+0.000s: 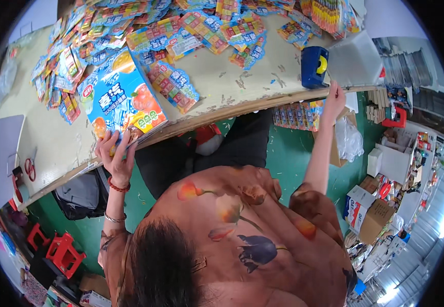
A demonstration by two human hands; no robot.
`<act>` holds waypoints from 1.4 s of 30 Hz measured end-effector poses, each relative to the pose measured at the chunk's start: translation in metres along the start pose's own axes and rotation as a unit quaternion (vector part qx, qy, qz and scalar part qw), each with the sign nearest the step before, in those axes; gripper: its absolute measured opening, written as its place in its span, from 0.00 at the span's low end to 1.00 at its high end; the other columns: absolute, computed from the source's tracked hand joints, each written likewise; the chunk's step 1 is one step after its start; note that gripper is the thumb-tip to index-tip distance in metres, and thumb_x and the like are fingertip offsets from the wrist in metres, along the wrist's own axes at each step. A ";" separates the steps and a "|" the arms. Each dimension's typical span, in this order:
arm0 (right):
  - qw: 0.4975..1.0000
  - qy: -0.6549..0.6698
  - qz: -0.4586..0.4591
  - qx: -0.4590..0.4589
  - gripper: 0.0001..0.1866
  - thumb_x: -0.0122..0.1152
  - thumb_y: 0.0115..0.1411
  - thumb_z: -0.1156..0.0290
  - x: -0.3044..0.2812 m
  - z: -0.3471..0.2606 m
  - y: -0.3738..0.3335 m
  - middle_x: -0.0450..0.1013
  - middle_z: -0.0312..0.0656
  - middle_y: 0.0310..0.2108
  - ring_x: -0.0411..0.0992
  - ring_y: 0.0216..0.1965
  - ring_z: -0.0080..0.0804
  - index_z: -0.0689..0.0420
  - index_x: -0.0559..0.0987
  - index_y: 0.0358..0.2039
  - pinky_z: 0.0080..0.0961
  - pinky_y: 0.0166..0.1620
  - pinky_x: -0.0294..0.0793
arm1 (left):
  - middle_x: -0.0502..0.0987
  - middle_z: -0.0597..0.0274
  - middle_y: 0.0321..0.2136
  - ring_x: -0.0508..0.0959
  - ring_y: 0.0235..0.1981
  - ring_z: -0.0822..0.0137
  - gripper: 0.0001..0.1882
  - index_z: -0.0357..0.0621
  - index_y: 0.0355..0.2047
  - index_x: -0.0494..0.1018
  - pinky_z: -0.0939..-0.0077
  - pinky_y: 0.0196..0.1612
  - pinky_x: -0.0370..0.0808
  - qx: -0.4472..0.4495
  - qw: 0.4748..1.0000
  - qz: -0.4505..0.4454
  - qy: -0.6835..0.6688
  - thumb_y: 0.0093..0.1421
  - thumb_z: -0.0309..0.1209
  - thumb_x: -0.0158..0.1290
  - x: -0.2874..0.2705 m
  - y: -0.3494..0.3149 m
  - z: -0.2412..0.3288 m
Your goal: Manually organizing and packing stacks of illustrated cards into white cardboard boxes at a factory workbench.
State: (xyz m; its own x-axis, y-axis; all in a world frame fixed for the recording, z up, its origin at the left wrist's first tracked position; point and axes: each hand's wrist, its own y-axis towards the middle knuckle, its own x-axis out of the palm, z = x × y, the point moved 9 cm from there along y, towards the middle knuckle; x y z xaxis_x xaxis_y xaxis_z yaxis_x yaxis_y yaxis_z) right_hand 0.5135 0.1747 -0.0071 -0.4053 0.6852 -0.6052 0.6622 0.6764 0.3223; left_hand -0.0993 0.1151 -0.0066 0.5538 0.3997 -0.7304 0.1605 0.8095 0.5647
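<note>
Pale counter across the top, left hand gripping the lower end of a blue box, upper left, right hand pinched closed beside a tape dispenser, upper right

Bright; ceiling lights glare lower right; edges bent, dark

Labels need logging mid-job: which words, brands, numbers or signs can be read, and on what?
Print is located here, not copied out.
Blue box: large white lettering, legible; print on its green badges too small to read.
Multicoloured packets: white lettering on blue; fine print too small.
White, red and blue carton: large lettering, legible.
</note>
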 end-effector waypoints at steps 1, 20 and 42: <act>0.995 0.061 -0.056 0.060 0.15 0.59 0.60 0.58 0.004 0.022 0.013 0.67 0.31 0.22 0.62 0.29 0.21 0.59 0.81 0.30 0.24 0.32 0.61 | 0.74 0.62 0.44 0.72 0.50 0.57 0.24 0.51 0.45 0.78 0.58 0.57 0.61 0.004 1.000 -0.004 0.014 0.44 0.26 0.66 0.002 0.003 0.008; 0.898 0.368 -0.154 0.186 0.05 0.57 0.61 0.74 0.048 0.077 -0.035 0.65 0.35 0.17 0.63 0.18 0.23 0.61 0.71 0.32 0.20 0.23 0.62 | 0.73 0.59 0.47 0.71 0.51 0.57 0.22 0.48 0.46 0.77 0.56 0.59 0.60 -0.013 0.999 0.011 0.037 0.48 0.23 0.63 0.004 -0.002 0.013; 0.641 0.418 -0.592 0.253 0.12 0.57 0.62 0.67 0.183 -0.254 -0.343 0.74 0.42 0.23 0.72 0.19 0.23 0.64 0.73 0.33 0.22 0.25 0.78 | 0.75 0.63 0.46 0.73 0.51 0.63 0.25 0.49 0.50 0.74 0.67 0.53 0.66 -0.007 0.999 -0.012 0.040 0.49 0.23 0.58 0.008 0.011 0.034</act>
State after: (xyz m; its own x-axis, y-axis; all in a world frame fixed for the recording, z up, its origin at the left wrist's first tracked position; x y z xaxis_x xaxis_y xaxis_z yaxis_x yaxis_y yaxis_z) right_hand 0.0517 0.1366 -0.0433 -0.8686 -0.1784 0.4624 -0.3870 0.8269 -0.4080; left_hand -0.0657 0.1128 0.0069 0.4830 0.4126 -0.7723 0.1606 0.8253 0.5414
